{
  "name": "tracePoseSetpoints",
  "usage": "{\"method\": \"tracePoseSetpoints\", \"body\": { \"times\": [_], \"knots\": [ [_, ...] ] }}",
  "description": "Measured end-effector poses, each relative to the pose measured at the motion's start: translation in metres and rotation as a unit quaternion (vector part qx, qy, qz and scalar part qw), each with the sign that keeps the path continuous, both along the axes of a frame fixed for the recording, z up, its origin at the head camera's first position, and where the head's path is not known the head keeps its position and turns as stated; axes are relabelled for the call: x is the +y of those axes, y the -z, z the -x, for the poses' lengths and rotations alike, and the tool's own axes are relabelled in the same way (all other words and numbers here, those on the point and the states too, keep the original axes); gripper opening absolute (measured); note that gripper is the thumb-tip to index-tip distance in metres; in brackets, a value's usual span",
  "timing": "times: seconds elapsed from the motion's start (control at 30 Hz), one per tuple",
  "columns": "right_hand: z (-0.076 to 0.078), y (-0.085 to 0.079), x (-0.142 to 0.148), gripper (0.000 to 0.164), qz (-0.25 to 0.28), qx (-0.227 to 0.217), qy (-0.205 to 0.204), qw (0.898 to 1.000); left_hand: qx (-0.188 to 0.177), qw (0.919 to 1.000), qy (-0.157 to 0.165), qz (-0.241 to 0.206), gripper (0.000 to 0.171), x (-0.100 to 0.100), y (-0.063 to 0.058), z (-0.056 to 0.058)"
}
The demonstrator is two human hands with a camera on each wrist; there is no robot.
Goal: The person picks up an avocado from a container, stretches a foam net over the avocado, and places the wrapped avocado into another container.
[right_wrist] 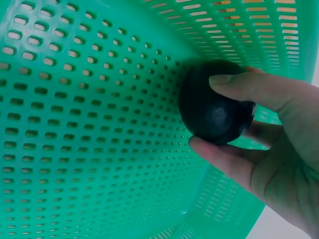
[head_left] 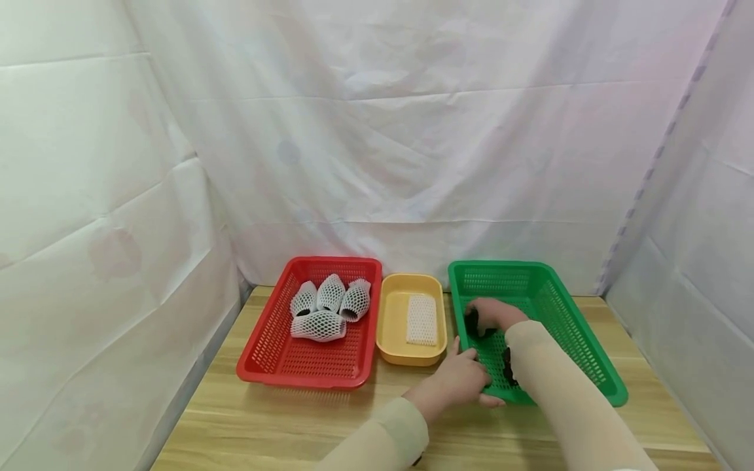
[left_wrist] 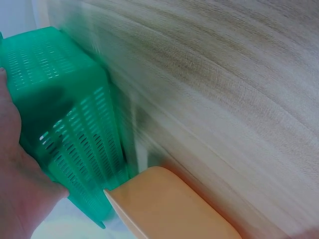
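In the right wrist view my right hand (right_wrist: 279,124) holds a dark, smooth round fruit (right_wrist: 214,109) between thumb and fingers, low inside the green basket (right_wrist: 99,129). From the head view, this right hand (head_left: 491,315) reaches over the basket's left part and hides most of the fruit. A second dark thing (head_left: 508,366) lies nearer the front of the basket, partly covered by the right sleeve. My left hand (head_left: 456,379) grips the basket's near left corner, with fingers over the rim; the left wrist view shows that hand (left_wrist: 22,174) against the basket's outer walls (left_wrist: 84,134).
Left of the green basket stands a yellow tray (head_left: 391,327) with flat white foam netting (head_left: 421,320) in it. A red basket (head_left: 306,373) farther left holds several dark things in white foam net sleeves (head_left: 319,326). White cloth (head_left: 377,157) hangs behind the wooden table (head_left: 283,425).
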State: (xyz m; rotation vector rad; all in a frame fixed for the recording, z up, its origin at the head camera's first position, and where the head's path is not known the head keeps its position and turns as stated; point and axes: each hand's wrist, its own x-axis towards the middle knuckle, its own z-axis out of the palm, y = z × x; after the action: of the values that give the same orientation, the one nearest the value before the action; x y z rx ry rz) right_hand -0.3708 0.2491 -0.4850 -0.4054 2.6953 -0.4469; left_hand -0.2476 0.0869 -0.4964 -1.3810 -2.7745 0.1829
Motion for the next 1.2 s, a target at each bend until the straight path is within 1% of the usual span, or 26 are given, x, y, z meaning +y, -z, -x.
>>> {"method": "tracePoseSetpoints", "body": {
  "times": [0.1,0.23,0.37,0.47,0.57,0.7,0.83,0.97,1.1,1.17,1.2],
  "knots": [
    [0.002,0.004,-0.003,0.046,-0.011,0.018,-0.001,1.000,-0.005,1.0000,-0.003,0.002,0.043,0.000,0.000,0.000],
    [0.003,0.010,-0.002,0.047,-0.011,0.033,-0.005,0.999,-0.016,0.9998,-0.009,0.002,0.044,0.001,0.001,0.001],
    [0.001,0.009,0.001,0.045,0.002,0.028,-0.015,0.999,-0.014,0.9999,-0.009,-0.004,0.044,0.002,0.002,0.000],
    [-0.001,0.005,0.002,0.040,0.011,0.012,-0.017,1.000,-0.016,0.9998,-0.010,-0.005,0.043,0.002,0.002,0.000],
    [-0.004,0.000,0.002,0.038,0.019,-0.007,-0.017,1.000,-0.024,0.9996,-0.012,-0.001,0.044,0.002,0.001,0.000],
    [-0.009,-0.008,0.002,0.041,0.041,-0.029,-0.004,0.999,-0.038,0.9992,-0.015,0.002,0.047,0.002,0.000,0.003],
    [-0.013,-0.020,0.005,0.046,0.072,-0.033,0.010,0.997,-0.041,0.9989,-0.020,-0.006,0.045,0.002,-0.001,0.005],
    [-0.017,-0.034,0.005,0.047,0.081,-0.026,0.010,0.996,-0.027,0.9995,-0.012,-0.014,0.043,-0.002,-0.001,0.006],
    [-0.026,-0.047,0.008,0.046,0.079,-0.010,-0.002,0.997,-0.028,0.9986,0.010,-0.044,0.052,-0.009,-0.004,0.005],
    [-0.032,-0.054,0.010,0.045,0.084,0.001,-0.009,0.996,-0.041,0.9959,0.012,-0.080,0.057,-0.012,-0.007,0.004],
    [-0.035,-0.056,0.011,0.045,0.085,0.009,-0.010,0.996,-0.053,0.9930,0.004,-0.105,0.059,-0.013,-0.008,0.003]
  ]
}}
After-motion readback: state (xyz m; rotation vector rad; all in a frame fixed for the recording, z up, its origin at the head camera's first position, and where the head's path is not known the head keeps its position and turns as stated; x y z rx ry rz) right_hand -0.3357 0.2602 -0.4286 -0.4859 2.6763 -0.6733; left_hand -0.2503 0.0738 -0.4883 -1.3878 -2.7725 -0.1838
